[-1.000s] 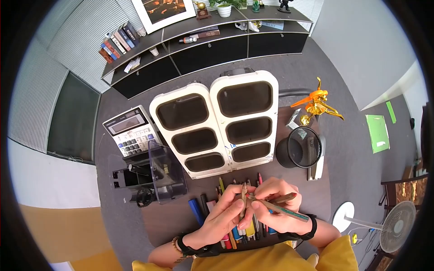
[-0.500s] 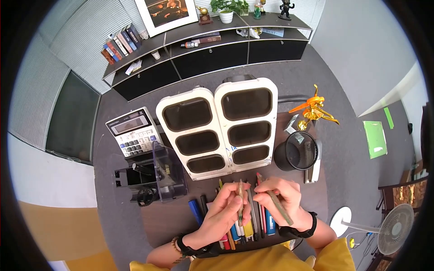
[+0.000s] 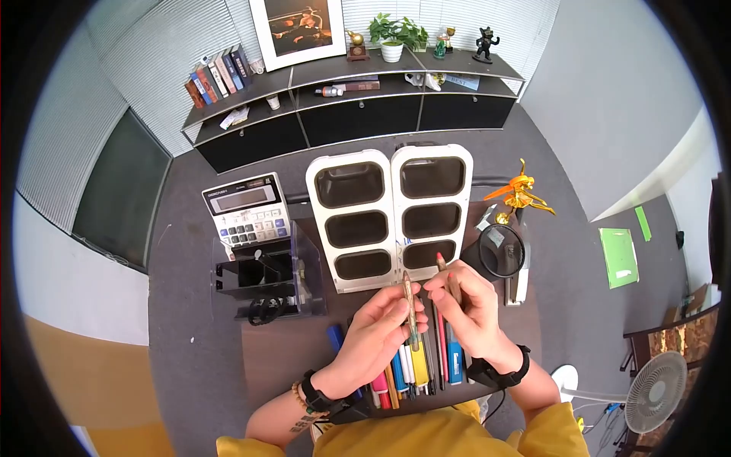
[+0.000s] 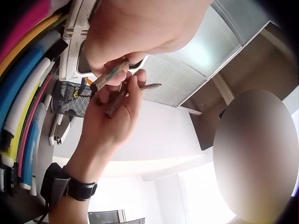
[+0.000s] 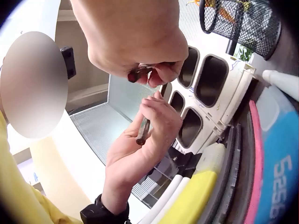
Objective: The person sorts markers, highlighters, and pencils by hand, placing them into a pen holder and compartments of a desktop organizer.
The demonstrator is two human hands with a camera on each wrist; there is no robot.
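Observation:
My left hand [image 3: 369, 335] holds a worn coloured pencil [image 3: 412, 308] nearly upright, tip up, with green showing near its lower end. Beside it, my right hand [image 3: 474, 312] pinches two more pencils, a red-tipped one [image 3: 441, 261] and a brownish one [image 3: 454, 286]. The left wrist view also shows the left-hand pencil [image 4: 108, 76] above the right hand's palm. Below the hands, several pens and markers lie side by side on the table, including a yellow highlighter [image 3: 419, 369], a blue marker [image 3: 454, 362] and a pink pencil [image 3: 440, 343].
A white double panel with dark windows [image 3: 392, 228] stands just beyond the hands. At left are a calculator [image 3: 247, 209] and a clear-and-black desk organizer [image 3: 308, 282]. A mesh pen cup [image 3: 502, 251], stapler [image 3: 518, 282] and golden figurine [image 3: 520, 194] stand at right.
The hands, close together with their pencils crossing, have come slightly apart. Both have risen toward the white panel, and the right-hand pencils have turned from slanting down to pointing up.

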